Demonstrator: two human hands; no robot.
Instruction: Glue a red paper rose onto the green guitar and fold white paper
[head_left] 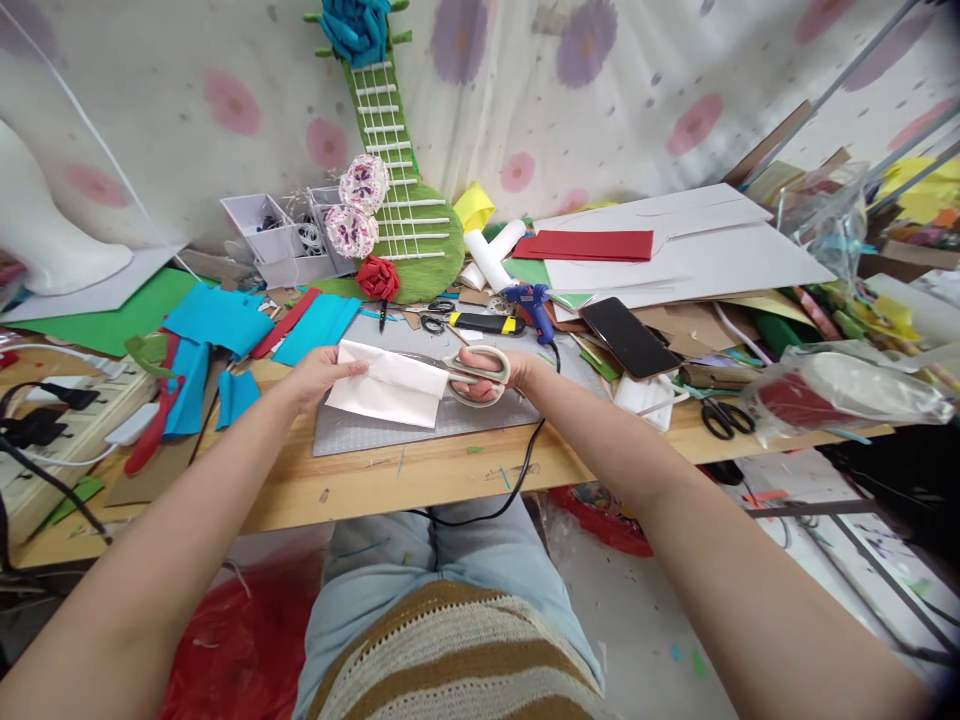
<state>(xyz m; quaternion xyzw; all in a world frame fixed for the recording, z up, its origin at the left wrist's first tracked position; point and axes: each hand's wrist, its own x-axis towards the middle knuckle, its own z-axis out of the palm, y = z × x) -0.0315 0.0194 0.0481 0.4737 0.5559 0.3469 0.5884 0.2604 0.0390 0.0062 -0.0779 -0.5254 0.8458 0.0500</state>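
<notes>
My left hand (330, 378) pinches the left end of a folded piece of white paper (386, 390) held just above the grey cutting mat (330, 436). In my right hand (487, 375) is a pair of scissors (501, 362) with off-white handles, my fingers through the loops. Their blades point left along the paper's upper edge; whether they are apart or closed on it I cannot tell. Behind the paper lie a yellow-and-black utility knife (484, 323) and a blue glue gun (534, 308).
A green guitar-shaped piece (420, 240) with paper flowers stands at the back. Blue crepe paper (217, 320) and a power strip (82, 430) lie left. To the right are a phone (628, 338), black scissors (726, 418) and white boards (720, 240). The glue gun's cord (536, 440) hangs over the table edge.
</notes>
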